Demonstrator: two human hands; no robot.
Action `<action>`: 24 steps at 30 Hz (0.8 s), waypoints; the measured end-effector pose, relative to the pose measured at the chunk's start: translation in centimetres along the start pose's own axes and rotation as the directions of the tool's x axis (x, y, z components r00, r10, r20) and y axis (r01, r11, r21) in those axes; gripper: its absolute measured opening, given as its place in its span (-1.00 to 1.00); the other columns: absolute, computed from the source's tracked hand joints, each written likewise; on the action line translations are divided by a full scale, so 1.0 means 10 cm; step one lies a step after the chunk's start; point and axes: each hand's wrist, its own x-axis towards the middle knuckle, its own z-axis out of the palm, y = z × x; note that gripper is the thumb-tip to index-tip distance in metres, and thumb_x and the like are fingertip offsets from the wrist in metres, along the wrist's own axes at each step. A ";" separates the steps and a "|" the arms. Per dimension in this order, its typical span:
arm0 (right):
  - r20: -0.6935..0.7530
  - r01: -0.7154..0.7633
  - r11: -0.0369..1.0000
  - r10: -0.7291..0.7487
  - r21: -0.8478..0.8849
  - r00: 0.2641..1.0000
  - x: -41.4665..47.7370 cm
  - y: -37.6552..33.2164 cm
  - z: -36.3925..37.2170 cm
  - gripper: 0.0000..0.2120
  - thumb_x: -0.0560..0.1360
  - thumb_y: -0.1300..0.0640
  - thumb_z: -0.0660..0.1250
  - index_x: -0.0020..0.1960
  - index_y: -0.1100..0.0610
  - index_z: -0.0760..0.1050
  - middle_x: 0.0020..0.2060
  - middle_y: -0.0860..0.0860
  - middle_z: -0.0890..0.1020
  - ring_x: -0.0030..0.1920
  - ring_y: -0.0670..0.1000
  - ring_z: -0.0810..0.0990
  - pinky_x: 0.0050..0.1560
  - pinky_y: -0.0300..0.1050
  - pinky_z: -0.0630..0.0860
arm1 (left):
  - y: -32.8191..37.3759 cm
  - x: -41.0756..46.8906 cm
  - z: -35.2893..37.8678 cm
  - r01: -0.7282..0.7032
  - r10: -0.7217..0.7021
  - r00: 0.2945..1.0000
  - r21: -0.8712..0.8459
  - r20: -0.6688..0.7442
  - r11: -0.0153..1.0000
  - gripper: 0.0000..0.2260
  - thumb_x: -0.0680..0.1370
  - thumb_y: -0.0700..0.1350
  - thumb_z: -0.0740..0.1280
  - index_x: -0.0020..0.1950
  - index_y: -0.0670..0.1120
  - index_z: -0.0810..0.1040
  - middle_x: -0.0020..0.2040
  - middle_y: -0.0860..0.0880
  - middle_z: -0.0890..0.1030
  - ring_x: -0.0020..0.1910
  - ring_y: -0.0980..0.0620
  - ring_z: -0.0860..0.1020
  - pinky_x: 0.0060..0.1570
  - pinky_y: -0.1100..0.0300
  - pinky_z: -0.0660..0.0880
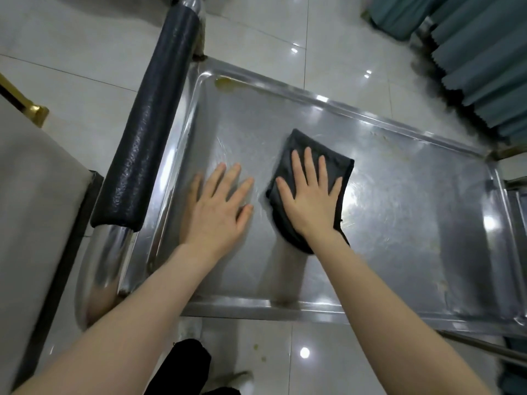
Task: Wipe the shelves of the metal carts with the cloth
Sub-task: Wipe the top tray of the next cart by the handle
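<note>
While pressing cloth (319,151) under flat, open right hand (310,203) mid-frame | wiping shelf (413,209) | open left hand (216,206) flat alongside | next, likely: sweep to yellowish stain (225,83), upper left

Flat, palms down, side by side.
The left hand (218,206) and the right hand (309,201) lay with fingers straight and slightly spread, bare forearms extended forward.

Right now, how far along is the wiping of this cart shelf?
Roughly midway. Wet streaks across the middle of the shelf suggest it has been wiped. The right hand presses the dark cloth flat there; the left hand rests flat on bare metal beside it. A yellowish stain in the far left corner and crusty specks near the right end remain.
</note>
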 end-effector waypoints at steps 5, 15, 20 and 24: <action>-0.014 0.195 0.979 -0.196 -0.053 0.981 -1.36 0.33 0.12 -0.37 0.61 -0.28 -0.06 0.60 -0.08 -0.03 0.60 -0.05 -0.03 0.58 0.09 -0.08 0.44 0.40 -0.01 | -0.02 -0.08 -0.02 0.016 -0.016 0.999 -0.006 0.033 1.000 -0.53 0.63 0.15 0.07 0.55 0.12 0.20 0.59 0.02 0.11 0.58 -0.01 0.00 0.51 -0.10 -0.07; 0.022 -0.029 0.999 0.030 -0.040 0.999 0.35 0.46 -0.16 -0.36 0.60 -0.29 -0.07 0.60 -0.08 -0.13 0.59 -0.10 -0.10 0.57 0.01 -0.18 0.48 0.34 -0.15 | 0.01 -0.06 0.00 0.004 -0.005 0.999 0.025 0.043 1.000 -0.52 0.64 0.16 0.02 0.57 0.13 0.14 0.60 0.03 0.08 0.58 0.00 -0.04 0.49 -0.03 -0.21; 0.012 0.028 0.998 -0.027 -0.060 1.000 0.12 0.47 -0.12 -0.37 0.62 -0.26 -0.06 0.60 -0.08 -0.12 0.59 -0.12 -0.12 0.57 0.00 -0.19 0.49 0.31 -0.16 | 0.02 0.08 -0.02 0.013 -0.014 0.998 0.022 0.062 1.000 -0.52 0.64 0.16 0.03 0.57 0.15 0.13 0.60 0.06 0.05 0.58 0.02 -0.05 0.48 -0.03 -0.19; 0.033 0.138 0.988 -0.136 -0.074 0.990 -1.01 0.69 -0.03 -0.36 0.61 -0.30 -0.09 0.60 -0.09 -0.13 0.59 -0.12 -0.13 0.58 0.02 -0.18 0.49 0.29 -0.13 | 0.04 0.04 -0.06 0.020 -0.021 0.996 0.020 0.086 1.000 -0.49 0.61 0.18 -0.08 0.57 0.16 0.12 0.60 0.06 0.04 0.58 0.02 -0.06 0.50 -0.06 -0.12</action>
